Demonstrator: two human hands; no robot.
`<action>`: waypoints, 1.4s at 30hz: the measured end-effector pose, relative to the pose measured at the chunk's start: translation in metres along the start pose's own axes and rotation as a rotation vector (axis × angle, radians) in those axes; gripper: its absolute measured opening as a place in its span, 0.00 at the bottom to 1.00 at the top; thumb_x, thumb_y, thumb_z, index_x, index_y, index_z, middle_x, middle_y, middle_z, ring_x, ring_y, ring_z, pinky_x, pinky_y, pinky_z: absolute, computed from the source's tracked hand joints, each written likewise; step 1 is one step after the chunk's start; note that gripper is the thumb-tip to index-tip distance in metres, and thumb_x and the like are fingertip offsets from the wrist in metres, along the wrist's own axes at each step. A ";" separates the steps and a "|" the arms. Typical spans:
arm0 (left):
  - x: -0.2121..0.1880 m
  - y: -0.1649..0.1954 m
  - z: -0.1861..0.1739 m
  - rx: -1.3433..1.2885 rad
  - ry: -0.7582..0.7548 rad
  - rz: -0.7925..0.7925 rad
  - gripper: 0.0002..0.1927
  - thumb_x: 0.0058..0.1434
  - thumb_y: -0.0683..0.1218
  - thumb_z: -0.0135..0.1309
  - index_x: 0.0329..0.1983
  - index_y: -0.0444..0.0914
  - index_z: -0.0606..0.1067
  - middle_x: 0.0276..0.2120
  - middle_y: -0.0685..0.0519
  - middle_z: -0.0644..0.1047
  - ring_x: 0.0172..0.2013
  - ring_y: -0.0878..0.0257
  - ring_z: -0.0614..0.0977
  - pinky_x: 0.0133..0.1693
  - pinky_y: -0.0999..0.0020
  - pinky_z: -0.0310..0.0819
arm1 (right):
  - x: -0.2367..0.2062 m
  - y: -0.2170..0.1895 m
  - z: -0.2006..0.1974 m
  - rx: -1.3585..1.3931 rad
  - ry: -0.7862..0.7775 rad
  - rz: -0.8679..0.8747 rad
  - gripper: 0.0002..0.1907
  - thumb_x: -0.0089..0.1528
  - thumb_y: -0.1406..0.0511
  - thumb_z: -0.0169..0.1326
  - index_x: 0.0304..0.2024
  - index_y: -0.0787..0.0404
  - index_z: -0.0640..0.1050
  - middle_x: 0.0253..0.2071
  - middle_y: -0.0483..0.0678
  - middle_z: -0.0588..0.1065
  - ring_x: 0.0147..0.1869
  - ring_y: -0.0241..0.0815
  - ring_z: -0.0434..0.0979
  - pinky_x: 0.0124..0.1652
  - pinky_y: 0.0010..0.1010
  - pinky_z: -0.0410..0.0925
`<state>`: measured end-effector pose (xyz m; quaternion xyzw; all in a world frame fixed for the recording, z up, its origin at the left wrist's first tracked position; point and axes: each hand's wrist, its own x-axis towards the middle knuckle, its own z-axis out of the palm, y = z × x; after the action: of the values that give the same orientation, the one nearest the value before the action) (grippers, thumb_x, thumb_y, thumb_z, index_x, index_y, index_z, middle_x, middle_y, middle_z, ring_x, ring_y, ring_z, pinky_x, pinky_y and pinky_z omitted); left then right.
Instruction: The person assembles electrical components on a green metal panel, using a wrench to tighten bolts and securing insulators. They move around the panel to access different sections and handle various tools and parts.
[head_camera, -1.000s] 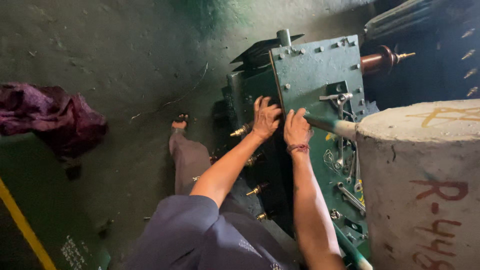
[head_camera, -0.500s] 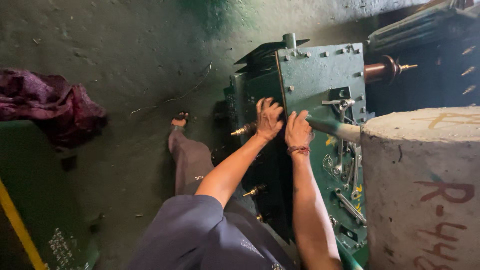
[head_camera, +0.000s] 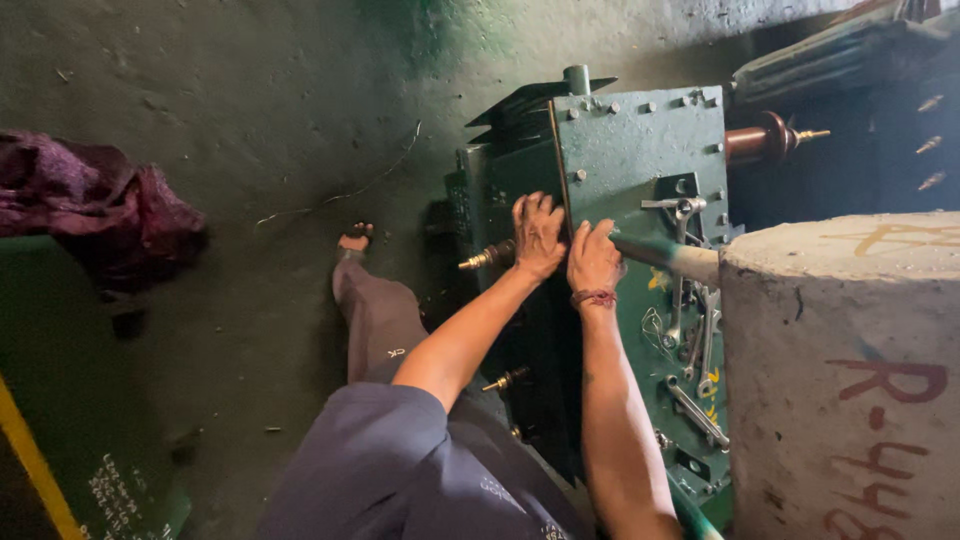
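Observation:
A green metal transformer tank (head_camera: 640, 160) stands on the floor, its bolted lid facing up. My left hand (head_camera: 537, 234) presses on the lid's left edge with its fingers bent over the rim, just above a brass terminal (head_camera: 485, 259). My right hand (head_camera: 594, 258) lies beside it on the lid with fingers curled, next to a green-and-white pipe (head_camera: 665, 255); what it grips is hidden. Several spanners (head_camera: 695, 350) lie loose on the lid. A red thread band circles my right wrist.
A pale concrete cylinder (head_camera: 840, 380) with red markings stands at the right. A brown bushing (head_camera: 765, 138) sticks out of the tank's far side. A purple cloth (head_camera: 90, 200) rests on a green box (head_camera: 60, 400) at left. My foot (head_camera: 353, 240) is on the concrete floor.
The view has shifted slightly; both hands stay on the lid's left edge in almost the same place.

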<state>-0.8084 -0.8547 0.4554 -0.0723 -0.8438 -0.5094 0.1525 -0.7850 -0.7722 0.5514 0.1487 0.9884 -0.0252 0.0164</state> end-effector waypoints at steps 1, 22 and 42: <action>-0.001 0.001 0.003 -0.023 0.000 0.026 0.16 0.45 0.47 0.55 0.38 0.38 0.77 0.50 0.40 0.74 0.60 0.41 0.68 0.65 0.42 0.52 | 0.000 0.001 0.001 -0.007 0.004 -0.006 0.19 0.73 0.53 0.39 0.46 0.64 0.66 0.32 0.66 0.78 0.37 0.73 0.78 0.37 0.63 0.69; -0.013 -0.032 0.018 -0.084 -0.055 -0.005 0.24 0.42 0.47 0.58 0.45 0.37 0.77 0.60 0.33 0.69 0.63 0.36 0.65 0.66 0.41 0.52 | -0.006 -0.014 -0.002 -0.060 0.021 -0.016 0.19 0.73 0.53 0.39 0.44 0.64 0.67 0.29 0.65 0.78 0.35 0.72 0.79 0.37 0.61 0.70; 0.016 -0.061 -0.042 -0.510 -0.096 -0.221 0.18 0.58 0.42 0.54 0.52 0.35 0.75 0.49 0.41 0.80 0.53 0.48 0.80 0.58 0.57 0.71 | -0.052 -0.069 -0.044 0.194 0.014 0.012 0.22 0.71 0.50 0.48 0.50 0.63 0.67 0.36 0.64 0.79 0.40 0.68 0.79 0.40 0.57 0.69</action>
<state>-0.8324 -0.9213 0.4280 -0.0398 -0.6975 -0.7147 0.0329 -0.7571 -0.8507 0.6009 0.1558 0.9805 -0.1199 -0.0048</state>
